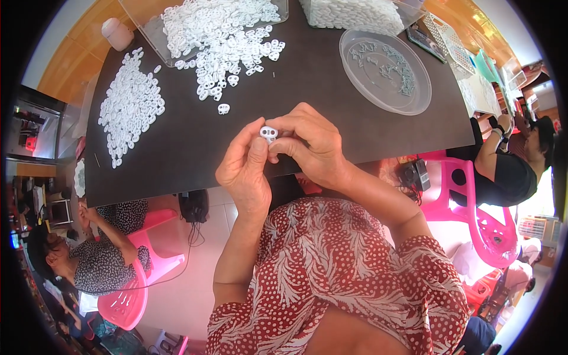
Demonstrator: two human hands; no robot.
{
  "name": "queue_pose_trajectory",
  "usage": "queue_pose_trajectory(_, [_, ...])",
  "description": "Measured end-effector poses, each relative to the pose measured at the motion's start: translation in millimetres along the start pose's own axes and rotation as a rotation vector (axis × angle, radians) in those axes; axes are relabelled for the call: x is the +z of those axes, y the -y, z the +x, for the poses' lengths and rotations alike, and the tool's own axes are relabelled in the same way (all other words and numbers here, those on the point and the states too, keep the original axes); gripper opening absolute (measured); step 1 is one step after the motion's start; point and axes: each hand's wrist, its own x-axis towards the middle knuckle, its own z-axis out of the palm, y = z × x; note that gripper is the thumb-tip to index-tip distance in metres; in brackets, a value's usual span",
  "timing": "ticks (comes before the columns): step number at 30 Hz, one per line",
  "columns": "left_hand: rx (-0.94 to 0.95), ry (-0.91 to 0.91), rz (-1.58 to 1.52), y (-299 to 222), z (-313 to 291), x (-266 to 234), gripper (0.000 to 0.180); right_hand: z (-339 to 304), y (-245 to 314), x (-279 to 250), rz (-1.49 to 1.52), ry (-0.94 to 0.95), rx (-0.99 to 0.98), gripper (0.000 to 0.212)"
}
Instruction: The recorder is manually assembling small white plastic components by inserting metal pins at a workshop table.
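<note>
A small white plastic piece with two round holes (268, 132), like a double-hole cord lock, is pinched between my hands just above the near side of the dark table. My left hand (244, 171) is closed on its left side, thumb against the lower part. My right hand (313, 145) grips it from the right with thumb and forefinger. Some of the piece is hidden by my fingertips. Beyond my hands lies one loose two-holed white piece (223, 109), and past it spreads a heap of similar pieces (228, 62).
Another pile of white oval pieces (131, 106) lies at left. Clear bins of white parts stand at the back, the left one (152, 29) tipped-looking. A round clear lid (357, 77) holds small metal springs (407, 80). People sit beside the dark table (307, 74) on pink chairs (467, 189).
</note>
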Motion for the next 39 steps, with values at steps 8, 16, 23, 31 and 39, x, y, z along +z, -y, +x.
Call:
queue_pose_trajectory(8, [0.106, 0.012, 0.035, 9.0, -3.7, -8.5, 0.021, -0.9, 2.7, 6.6, -0.022, -0.035, -0.068, 0.025])
queue_pose_trajectory(16, [0.142, -0.025, 0.004, 16.1, -10.5, -6.9, 0.019, -6.8, 1.8, 11.0, -0.063, -0.049, -0.117, 0.028])
queue_pose_trajectory(23, [0.141, -0.039, -0.034, 12.8, -11.1, -3.3, 0.016, -8.0, 2.1, 17.2, -0.076, -0.071, -0.122, 0.028])
queue_pose_trajectory(31, [0.118, -0.051, -0.032, 6.2, -12.9, -2.7, 0.017, -8.9, 5.6, 18.7, -0.087, -0.072, -0.097, 0.029])
queue_pose_trajectory(39, [0.127, -0.031, -0.092, 12.9, -22.7, -2.3, 0.021, -19.4, 10.3, 30.6, -0.034, -0.124, -0.110, 0.020])
